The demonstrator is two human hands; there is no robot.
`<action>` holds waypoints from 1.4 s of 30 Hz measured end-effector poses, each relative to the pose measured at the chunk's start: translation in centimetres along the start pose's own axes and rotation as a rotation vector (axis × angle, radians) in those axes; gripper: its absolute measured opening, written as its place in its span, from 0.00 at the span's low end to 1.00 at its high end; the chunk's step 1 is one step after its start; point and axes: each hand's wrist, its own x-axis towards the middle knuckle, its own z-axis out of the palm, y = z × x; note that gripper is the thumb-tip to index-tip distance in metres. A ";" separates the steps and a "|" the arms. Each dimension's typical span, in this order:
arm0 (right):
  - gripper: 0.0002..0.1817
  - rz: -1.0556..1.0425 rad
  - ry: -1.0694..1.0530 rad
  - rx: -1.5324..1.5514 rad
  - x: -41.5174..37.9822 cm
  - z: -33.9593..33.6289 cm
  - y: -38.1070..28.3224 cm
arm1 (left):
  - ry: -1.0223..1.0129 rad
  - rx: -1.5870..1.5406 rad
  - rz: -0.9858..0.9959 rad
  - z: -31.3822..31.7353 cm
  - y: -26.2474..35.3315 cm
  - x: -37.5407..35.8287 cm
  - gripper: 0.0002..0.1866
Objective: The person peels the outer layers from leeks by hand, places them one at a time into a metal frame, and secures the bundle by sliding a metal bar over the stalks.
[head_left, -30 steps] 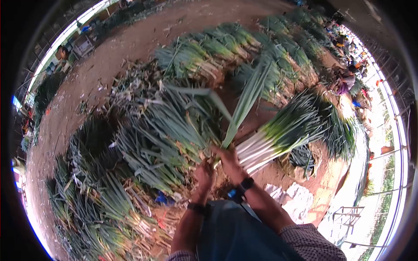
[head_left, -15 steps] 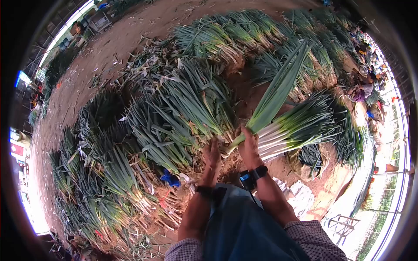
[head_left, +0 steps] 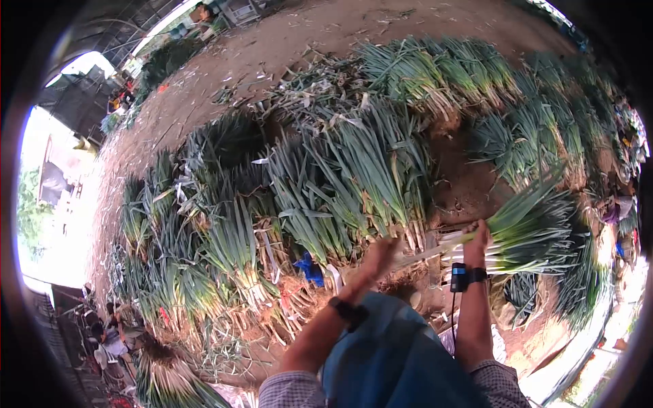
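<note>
My right hand is closed around a leek, its pale shank pointing left and its green leaves fanning up to the right. To the left, my left hand is near the leek's pale end. Motion smears its fingers, so I cannot make out whether it touches the leek. Just beyond my right hand lies a pile of clean leeks, with white shanks and green tops. Untrimmed leeks with brownish bases lie in front of my left hand.
More leek bundles lie at the back and along the left. Leaf scraps cover part of the dirt floor. A blue cloth-like piece sits among the bases. At lower left, white-shanked leeks lie near a person.
My view has turned left. My hands have moved apart, the left one swinging away in a blur. The leek in my right hand has tipped toward the right, over the clean pile.
</note>
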 end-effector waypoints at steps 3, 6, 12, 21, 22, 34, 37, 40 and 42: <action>0.09 -0.087 0.126 -0.043 0.2 -3.1 -2.3 | 0.063 0.459 0.134 -8.1 -4.7 0.4 0.12; 0.07 -0.178 0.275 0.013 1.1 -5.2 -5.8 | 0.105 0.440 0.013 -15.5 -3.8 -2.3 0.16; 0.08 -0.286 0.368 0.113 -0.3 -9.6 -11.8 | -0.012 0.681 -0.121 -27.7 -12.1 -3.7 0.18; 0.07 -0.276 0.158 0.250 -5.6 -4.9 -8.9 | 0.800 1.268 0.642 -36.3 25.4 20.5 0.39; 0.07 -0.279 0.146 0.247 -5.5 -3.6 -8.4 | 0.738 1.226 0.801 -34.3 29.6 20.4 0.32; 0.24 -0.092 -0.406 0.364 -8.4 6.6 -9.9 | -0.632 0.315 0.311 2.8 14.7 3.5 0.18; 0.22 0.076 -0.501 0.331 -9.1 8.9 -12.1 | -0.764 0.266 0.304 1.8 13.9 3.6 0.16; 0.21 0.136 -0.493 0.165 -7.5 9.5 -10.6 | -0.662 0.143 0.176 2.5 12.0 3.3 0.17; 0.20 0.113 -0.551 0.151 -7.0 9.4 -9.4 | -0.560 0.156 0.195 2.7 11.1 3.2 0.17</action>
